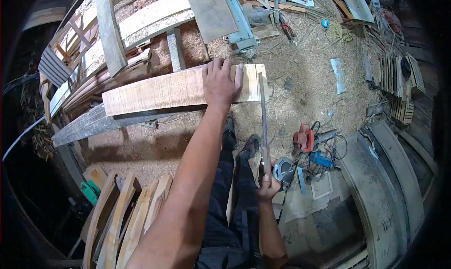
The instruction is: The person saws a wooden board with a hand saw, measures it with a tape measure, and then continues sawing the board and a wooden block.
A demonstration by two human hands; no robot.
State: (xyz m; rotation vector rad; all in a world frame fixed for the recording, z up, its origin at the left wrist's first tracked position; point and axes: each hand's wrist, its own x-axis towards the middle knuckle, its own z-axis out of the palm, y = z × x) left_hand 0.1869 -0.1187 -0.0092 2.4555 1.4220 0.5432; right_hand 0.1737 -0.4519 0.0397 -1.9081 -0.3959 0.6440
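A thick, pale wooden board point(155, 94) lies across the upper middle of the view. My left hand point(220, 84) presses down on it near its right end, with the fingers curled over the far edge. My right hand point(269, 189), lower down, is closed around the handle of a handsaw point(264, 123). Seen almost edge-on, the long blade points away from me and its far part meets the board's right end. To the right of my left hand, a thin line runs across the wood beside the blade. Under the board is a grey beam point(89, 127).
Right of my feet lie a red power tool point(304, 138), a blue power tool point(321, 159) and a circular saw point(283, 169). Curved wooden pieces point(127, 208) stand at lower left. Pliers point(286, 28) and a tape measure point(325, 23) lie on the sawdust-covered ground point(305, 71).
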